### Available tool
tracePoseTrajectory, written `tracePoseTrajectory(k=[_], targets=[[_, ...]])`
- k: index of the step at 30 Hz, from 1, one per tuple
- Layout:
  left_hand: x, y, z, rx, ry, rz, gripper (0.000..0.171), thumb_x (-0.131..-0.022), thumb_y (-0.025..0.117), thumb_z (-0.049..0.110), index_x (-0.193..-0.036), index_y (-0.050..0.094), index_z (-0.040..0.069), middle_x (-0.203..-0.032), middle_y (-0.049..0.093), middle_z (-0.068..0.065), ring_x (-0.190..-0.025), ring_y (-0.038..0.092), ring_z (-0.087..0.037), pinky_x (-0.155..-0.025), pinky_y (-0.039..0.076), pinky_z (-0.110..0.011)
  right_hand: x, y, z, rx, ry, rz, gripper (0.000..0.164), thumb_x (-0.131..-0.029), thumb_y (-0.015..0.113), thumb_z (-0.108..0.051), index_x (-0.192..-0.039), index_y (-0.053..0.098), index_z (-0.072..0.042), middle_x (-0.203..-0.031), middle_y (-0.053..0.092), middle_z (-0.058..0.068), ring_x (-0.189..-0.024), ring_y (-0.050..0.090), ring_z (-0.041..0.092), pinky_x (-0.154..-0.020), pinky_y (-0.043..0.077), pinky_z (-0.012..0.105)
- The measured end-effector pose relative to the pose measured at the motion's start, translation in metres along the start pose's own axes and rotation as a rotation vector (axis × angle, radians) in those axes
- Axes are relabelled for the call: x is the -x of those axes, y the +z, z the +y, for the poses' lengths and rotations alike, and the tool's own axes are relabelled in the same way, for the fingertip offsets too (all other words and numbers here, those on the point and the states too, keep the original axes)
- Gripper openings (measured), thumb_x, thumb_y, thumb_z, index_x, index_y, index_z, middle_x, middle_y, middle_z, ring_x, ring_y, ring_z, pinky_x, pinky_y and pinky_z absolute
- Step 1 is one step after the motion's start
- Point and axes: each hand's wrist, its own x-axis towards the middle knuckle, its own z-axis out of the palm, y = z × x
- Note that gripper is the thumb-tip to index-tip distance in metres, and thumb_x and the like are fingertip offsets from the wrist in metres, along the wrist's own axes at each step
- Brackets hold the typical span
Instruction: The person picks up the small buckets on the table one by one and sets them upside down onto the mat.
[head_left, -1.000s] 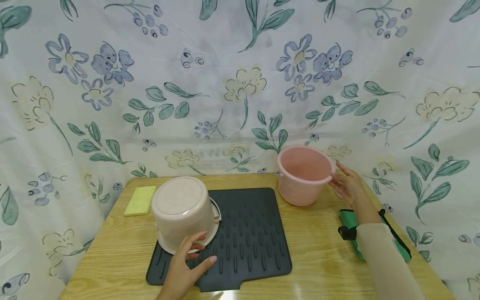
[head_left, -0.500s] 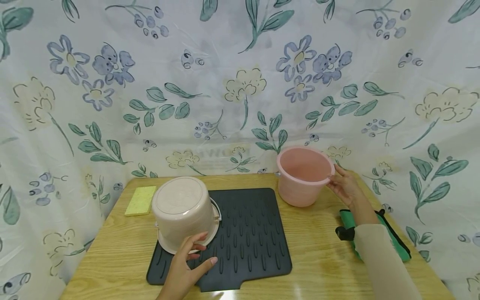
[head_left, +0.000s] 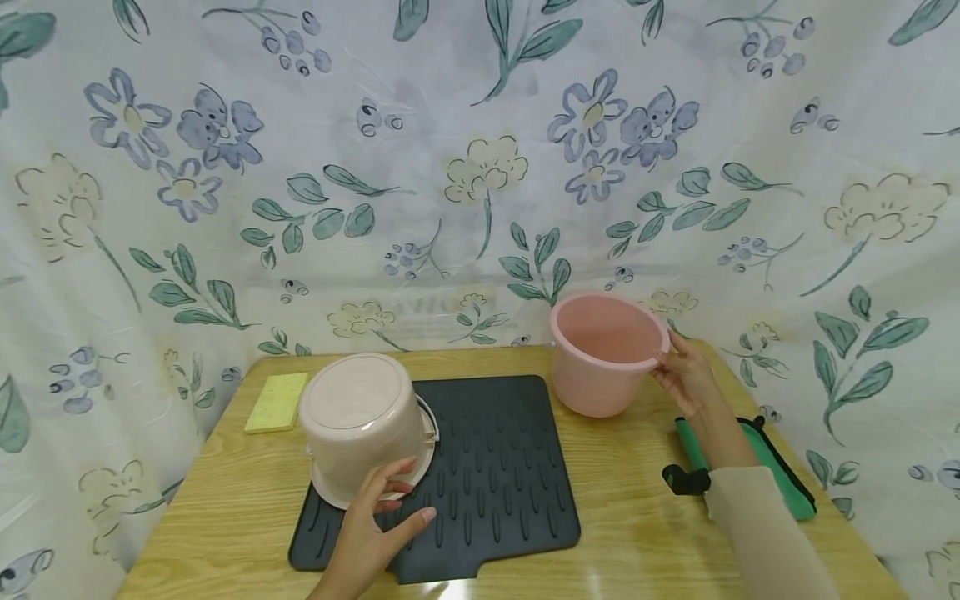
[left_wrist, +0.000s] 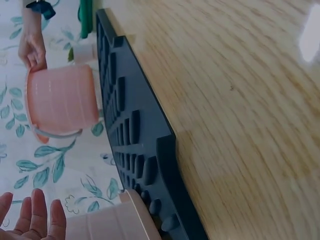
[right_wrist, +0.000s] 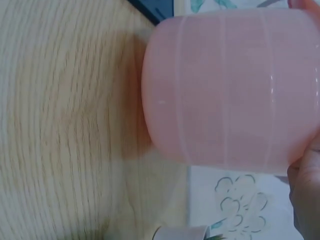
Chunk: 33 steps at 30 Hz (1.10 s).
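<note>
My right hand [head_left: 688, 379] grips the right rim of an upright pink bucket [head_left: 600, 387] at the back right of the table. In the right wrist view the bucket's ribbed side [right_wrist: 225, 90] fills much of the frame, and its base is close to the wood. A cream bucket [head_left: 360, 417] stands upside down on the left of a black ridged mat [head_left: 487, 467]. My left hand [head_left: 367, 529], fingers apart and thumb out, is at the near side of that cream bucket. Whether its fingertips touch the bucket I cannot tell.
A yellow sponge cloth [head_left: 276, 402] lies at the back left of the wooden table [head_left: 202, 500]. Under my right forearm is a folded green cloth [head_left: 776, 467] with black edging. A small white pot [left_wrist: 85, 54] stands beyond the pink bucket. A floral curtain [head_left: 480, 167] hangs behind.
My right fingers have closed onto the pink bucket's rim, where they were stretched beside it before. The bucket has shifted very slightly toward me. My left hand stays about where it was.
</note>
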Motion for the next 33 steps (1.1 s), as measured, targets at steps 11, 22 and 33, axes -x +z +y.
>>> tracePoseTrajectory(k=[11,22,33], targets=[[-0.008,0.006,0.000,0.046,0.012,-0.001,0.059,-0.084,0.080,0.018,-0.135,0.054,0.027,-0.129,0.055,0.000,-0.104,0.058,-0.016,-0.085,0.051,-0.031,0.013,0.002,0.004,-0.108,-0.058,0.014,0.068,-0.100,0.029,0.016,-0.157,-0.005,0.000,-0.121,0.056,0.011,-0.075,0.062,0.017,-0.073,0.056,0.026],[-0.014,0.011,0.000,0.075,0.002,-0.005,0.058,-0.085,0.079,0.017,-0.136,0.053,0.027,-0.129,0.054,-0.001,-0.105,0.057,-0.020,-0.086,0.051,-0.035,0.028,0.015,0.009,-0.205,-0.093,-0.042,0.063,-0.100,0.024,0.015,-0.156,0.000,-0.001,-0.122,0.055,0.013,-0.079,0.063,0.019,-0.073,0.056,0.027],[-0.018,0.015,0.002,0.111,-0.009,-0.026,0.059,-0.085,0.079,0.017,-0.136,0.053,0.028,-0.129,0.052,0.002,-0.107,0.055,-0.023,-0.087,0.050,-0.034,0.042,0.023,0.013,-0.271,-0.076,-0.085,0.068,-0.100,0.029,0.014,-0.158,-0.002,-0.003,-0.136,0.052,0.013,-0.095,0.064,0.022,-0.083,0.056,0.029]])
